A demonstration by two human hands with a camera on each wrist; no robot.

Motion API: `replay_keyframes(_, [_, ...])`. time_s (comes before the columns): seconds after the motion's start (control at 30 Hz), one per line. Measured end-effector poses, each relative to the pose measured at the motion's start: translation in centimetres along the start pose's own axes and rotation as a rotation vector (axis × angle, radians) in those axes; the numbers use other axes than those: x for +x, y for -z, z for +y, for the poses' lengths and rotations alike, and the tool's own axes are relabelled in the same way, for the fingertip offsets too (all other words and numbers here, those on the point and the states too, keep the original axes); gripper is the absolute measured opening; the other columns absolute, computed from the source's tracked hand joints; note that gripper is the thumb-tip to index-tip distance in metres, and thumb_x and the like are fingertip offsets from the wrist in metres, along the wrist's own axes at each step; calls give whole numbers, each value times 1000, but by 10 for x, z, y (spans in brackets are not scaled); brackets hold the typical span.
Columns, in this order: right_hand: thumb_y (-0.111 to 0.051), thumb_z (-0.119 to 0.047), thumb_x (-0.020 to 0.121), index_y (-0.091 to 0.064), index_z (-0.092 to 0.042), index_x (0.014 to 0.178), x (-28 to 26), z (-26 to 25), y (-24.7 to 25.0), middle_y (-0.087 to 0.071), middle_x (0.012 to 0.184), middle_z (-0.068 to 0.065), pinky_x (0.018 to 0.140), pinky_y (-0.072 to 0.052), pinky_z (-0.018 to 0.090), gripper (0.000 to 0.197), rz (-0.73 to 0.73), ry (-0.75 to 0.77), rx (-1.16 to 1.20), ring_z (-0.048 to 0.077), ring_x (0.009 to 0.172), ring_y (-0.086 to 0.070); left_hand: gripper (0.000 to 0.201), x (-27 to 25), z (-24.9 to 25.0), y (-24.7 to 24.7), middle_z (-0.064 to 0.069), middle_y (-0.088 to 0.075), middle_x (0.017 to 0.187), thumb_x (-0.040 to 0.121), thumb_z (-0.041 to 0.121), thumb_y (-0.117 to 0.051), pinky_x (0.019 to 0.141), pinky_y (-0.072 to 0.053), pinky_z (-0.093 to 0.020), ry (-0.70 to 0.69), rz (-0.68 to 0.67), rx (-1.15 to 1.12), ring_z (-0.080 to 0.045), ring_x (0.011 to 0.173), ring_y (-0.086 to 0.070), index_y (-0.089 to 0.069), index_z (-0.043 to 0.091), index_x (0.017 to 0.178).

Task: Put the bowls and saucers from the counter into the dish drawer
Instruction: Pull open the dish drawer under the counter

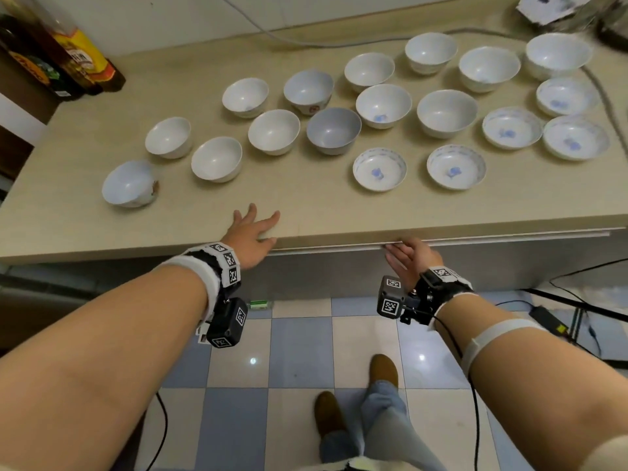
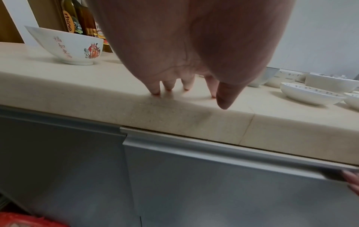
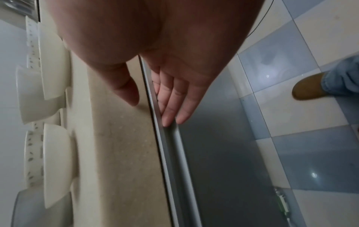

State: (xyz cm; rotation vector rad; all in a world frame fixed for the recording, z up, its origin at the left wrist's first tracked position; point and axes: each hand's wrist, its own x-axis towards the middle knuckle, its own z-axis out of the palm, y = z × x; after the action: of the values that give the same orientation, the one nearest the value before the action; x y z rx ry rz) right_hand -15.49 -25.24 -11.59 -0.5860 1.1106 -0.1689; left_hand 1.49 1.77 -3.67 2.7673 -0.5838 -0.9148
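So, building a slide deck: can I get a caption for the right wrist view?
Right hand reaching its fingers into the grey drawer's handle groove beneath the beige counter edge.

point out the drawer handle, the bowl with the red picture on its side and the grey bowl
drawer handle [image 3: 170, 153], right wrist view, on the recessed groove
bowl with the red picture [image 2: 77, 47], left wrist view, on its outer wall
grey bowl [image 1: 333, 130], head view, on its inside

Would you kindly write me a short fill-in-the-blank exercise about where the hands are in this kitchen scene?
1. The left hand rests its fingertips on the beige ____.
2. The right hand reaches for the grey drawer front's long metal ____.
3. The grey drawer front is still ____.
4. The white bowls and saucers all sit ____ the drawer.

Missing words: countertop; handle; closed; outside
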Motion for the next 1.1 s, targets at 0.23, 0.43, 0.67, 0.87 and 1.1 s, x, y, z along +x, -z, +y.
replay_keyframes(0.23, [-54, -12, 99, -38, -5, 102, -32, 25, 19, -62, 118, 28, 99, -53, 48, 18, 68, 44, -96, 38, 109, -68, 65, 2, -3, 0, -4, 13, 167, 100, 36, -47, 123, 0, -55, -13, -12, 27, -35, 151, 21, -15, 47, 156])
replay_keyframes(0.43, [-56, -14, 97, -45, 6, 127, -51, 56, 50, -62, 90, 22, 82, -61, 45, 38, 144, 44, -105, 38, 94, -71, 68, 2, -6, -4, -3, 14, 168, 99, 38, -50, 123, -1, -54, -26, 3, 43, -36, 151, 20, -14, 48, 155])
replay_keyframes(0.67, [-59, -17, 96, -51, 3, 110, -75, 81, 79, -61, 89, 23, 88, -58, 49, 26, 188, 41, -82, 42, 105, -69, 76, 4, -8, -8, -4, 14, 168, 96, 37, -56, 123, -5, -53, -44, 28, 92, -37, 151, 19, -10, 47, 156])
replay_keyframes(0.87, [-60, -15, 92, -51, -1, 101, -92, 93, 97, -66, 103, 32, 75, -62, 43, 19, 206, 23, -79, 38, 95, -73, 82, 4, -11, -9, -5, 17, 167, 93, 37, -58, 122, -7, -56, -49, -2, 144, -37, 151, 18, -6, 47, 156])
replay_keyframes(1.1, [-56, -13, 95, -52, 5, 113, -105, 92, 108, -68, 98, 28, 73, -62, 43, 26, 191, 27, -50, 38, 97, -72, 82, -12, -15, -12, -7, 13, 167, 93, 33, -57, 122, -8, -57, -77, -27, 168, -36, 152, 15, -7, 41, 158])
